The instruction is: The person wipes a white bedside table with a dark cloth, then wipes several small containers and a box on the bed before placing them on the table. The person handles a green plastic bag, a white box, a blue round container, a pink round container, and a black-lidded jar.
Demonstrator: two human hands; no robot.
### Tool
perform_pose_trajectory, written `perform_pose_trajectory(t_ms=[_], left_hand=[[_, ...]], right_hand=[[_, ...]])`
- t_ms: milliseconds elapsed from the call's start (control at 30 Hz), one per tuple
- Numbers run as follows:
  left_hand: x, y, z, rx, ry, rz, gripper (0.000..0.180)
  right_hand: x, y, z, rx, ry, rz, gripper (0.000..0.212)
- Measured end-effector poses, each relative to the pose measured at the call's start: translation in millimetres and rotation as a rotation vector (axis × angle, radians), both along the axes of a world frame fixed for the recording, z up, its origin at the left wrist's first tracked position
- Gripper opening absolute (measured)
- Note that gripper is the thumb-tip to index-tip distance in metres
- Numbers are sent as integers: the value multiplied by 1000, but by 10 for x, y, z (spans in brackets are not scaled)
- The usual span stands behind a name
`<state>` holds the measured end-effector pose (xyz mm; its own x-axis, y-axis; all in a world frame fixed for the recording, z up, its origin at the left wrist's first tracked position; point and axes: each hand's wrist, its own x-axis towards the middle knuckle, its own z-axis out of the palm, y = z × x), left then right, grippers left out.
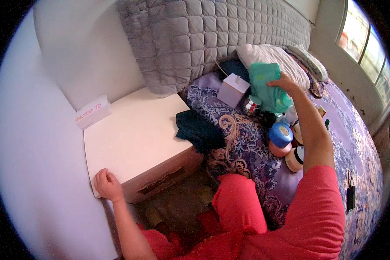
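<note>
Upper right: the right hand (286,83) pinches a translucent green plastic bag (264,89). Lower left: the left hand (108,185), fingers loosely curled, touches a white-topped table (130,134).

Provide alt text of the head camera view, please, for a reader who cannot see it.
A person's right hand grips a translucent green item beside jars on a purple patterned bed; the left hand rests on a white-topped cabinet bearing a dark cloth and a white box.

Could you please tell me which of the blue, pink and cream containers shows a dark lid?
The cream jar, lowest in view of the three; the blue container and pink container show none.
</note>
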<state>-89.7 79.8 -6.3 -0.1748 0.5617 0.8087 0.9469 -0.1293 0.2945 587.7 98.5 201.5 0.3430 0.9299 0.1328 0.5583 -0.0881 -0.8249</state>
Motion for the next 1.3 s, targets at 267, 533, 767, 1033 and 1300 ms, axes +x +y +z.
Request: perform_pose_trajectory(t_ms=[267, 533, 767, 1033, 1300], left_hand=[[46, -35, 72, -30, -16, 14, 10], [105, -62, 136, -122, -73, 75, 11], [123, -17, 181, -13, -126, 87, 15], [56, -53, 253, -141, -168, 41, 18], [87, -14, 224, -45, -165, 15, 12]], right_hand=[[318, 187, 23, 301, -500, -453, 42], [6, 374, 977, 619, -792, -447, 32], [-1153, 1205, 1293, 802, -267, -155, 38], [-4631, 1981, 414, 497, 594, 239, 26], [-6098, 3210, -48, 645, 676, 368, 22]])
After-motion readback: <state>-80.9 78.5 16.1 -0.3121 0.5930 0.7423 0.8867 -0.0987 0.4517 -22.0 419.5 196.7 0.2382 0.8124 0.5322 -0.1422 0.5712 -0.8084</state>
